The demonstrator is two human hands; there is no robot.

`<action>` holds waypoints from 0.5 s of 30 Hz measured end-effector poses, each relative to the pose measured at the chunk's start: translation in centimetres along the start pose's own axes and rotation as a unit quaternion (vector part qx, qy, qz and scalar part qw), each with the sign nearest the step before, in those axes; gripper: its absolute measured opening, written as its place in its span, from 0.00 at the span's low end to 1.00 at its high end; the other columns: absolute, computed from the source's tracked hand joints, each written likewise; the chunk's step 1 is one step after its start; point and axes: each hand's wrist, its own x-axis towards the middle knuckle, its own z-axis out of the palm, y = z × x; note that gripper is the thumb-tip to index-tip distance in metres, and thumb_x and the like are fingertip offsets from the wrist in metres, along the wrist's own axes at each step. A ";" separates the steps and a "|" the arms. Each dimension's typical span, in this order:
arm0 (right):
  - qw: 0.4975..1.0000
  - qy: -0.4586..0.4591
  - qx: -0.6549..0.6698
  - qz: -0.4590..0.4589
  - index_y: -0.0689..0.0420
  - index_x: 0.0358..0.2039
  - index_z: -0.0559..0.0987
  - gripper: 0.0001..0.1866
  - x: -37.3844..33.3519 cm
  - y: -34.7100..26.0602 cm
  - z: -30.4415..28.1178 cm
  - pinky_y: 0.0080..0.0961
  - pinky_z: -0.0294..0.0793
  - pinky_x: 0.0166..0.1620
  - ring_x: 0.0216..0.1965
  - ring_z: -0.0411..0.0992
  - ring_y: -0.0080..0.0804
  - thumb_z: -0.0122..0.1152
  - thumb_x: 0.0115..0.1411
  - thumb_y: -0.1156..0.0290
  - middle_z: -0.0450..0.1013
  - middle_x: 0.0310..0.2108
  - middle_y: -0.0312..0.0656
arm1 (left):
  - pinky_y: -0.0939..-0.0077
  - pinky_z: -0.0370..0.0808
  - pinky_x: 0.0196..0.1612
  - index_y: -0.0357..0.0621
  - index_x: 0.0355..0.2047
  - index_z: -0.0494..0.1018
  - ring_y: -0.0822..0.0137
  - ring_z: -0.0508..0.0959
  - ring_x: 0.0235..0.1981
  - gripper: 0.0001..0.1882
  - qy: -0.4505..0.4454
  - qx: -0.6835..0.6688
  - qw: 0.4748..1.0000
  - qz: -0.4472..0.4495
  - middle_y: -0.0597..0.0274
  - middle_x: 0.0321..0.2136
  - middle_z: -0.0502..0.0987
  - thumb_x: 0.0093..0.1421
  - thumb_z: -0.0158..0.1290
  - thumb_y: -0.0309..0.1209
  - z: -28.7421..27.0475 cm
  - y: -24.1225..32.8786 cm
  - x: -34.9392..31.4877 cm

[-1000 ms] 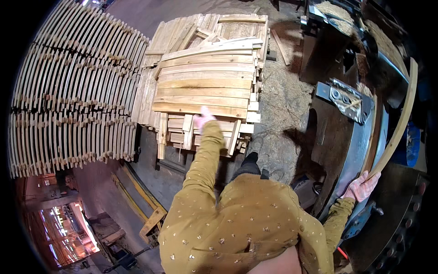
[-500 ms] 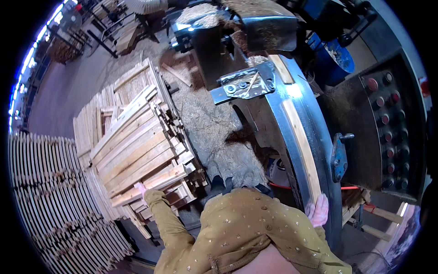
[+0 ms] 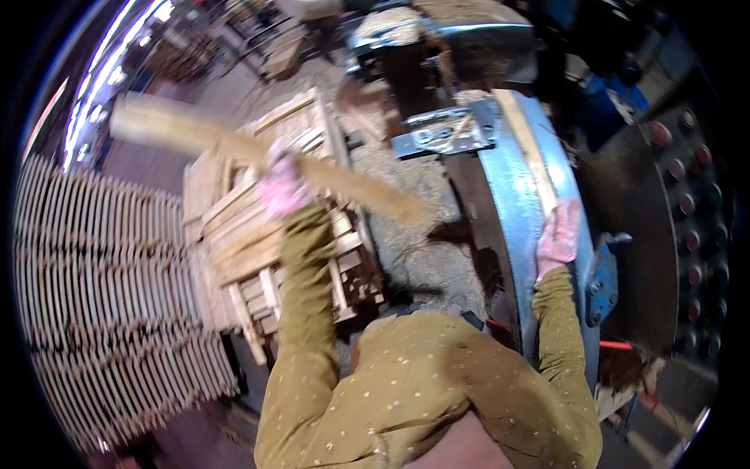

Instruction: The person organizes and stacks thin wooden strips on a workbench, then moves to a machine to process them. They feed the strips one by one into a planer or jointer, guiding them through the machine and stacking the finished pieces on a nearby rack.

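Note:
A long wooden board (image 3: 351, 184) is held up across my body by my left hand (image 3: 283, 184), whose fingers are closed around its middle. The board is blurred by motion and slants above the wood stack, its far end up to the left. On the metal machine bed (image 3: 512, 227) lies a narrow wooden strip (image 3: 531, 152), its far end near the machine's hood. My right hand (image 3: 559, 234) is at the near end of this strip, closed on it with the fingers pointing forward; its thumb side is partly hidden.
Below the raised board lies a stack of wooden boards (image 3: 246, 250). Rows of stacked slats (image 3: 117, 297) fill the left side. A metal guide block (image 3: 445, 133) sits beside the bed, a blue clamp (image 3: 601, 281) on its right edge. A button panel (image 3: 695, 234) stands at right; sawdust covers the floor.
My left hand has lifted a board from the stack and swung it up. My right hand has moved forward along the bed, and the strip has slid forward with it.

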 end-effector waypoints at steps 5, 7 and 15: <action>0.943 -0.026 -0.219 -0.250 0.61 0.61 0.64 0.25 3.8 -5.1 2.5 0.37 0.58 0.64 0.62 0.59 0.49 0.48 0.67 0.64 0.61 0.60 0.55 | 0.59 0.66 0.53 0.41 0.52 0.66 0.48 0.73 0.48 0.33 -0.174 -0.050 0.983 -0.031 0.42 0.45 0.73 0.57 0.47 0.56 15.7 -3.4 -10.5; 0.942 -0.085 -0.166 -0.278 0.64 0.60 0.64 0.30 2.2 -10.0 3.4 0.38 0.60 0.61 0.60 0.62 0.52 0.55 0.62 0.62 0.63 0.58 0.58 | 0.58 0.67 0.52 0.42 0.51 0.67 0.48 0.74 0.46 0.33 -0.214 0.009 0.975 -0.057 0.42 0.43 0.74 0.57 0.47 0.57 17.7 -5.2 -15.2; 0.812 -0.165 -0.527 0.188 0.63 0.61 0.62 0.36 -20.6 -9.4 -18.1 0.41 0.68 0.52 0.48 0.69 0.59 0.59 0.58 0.56 0.71 0.48 0.60 | 0.66 0.70 0.54 0.36 0.55 0.65 0.53 0.75 0.50 0.34 -0.557 0.200 0.755 -0.283 0.42 0.47 0.74 0.56 0.54 0.49 7.3 -7.8 -23.4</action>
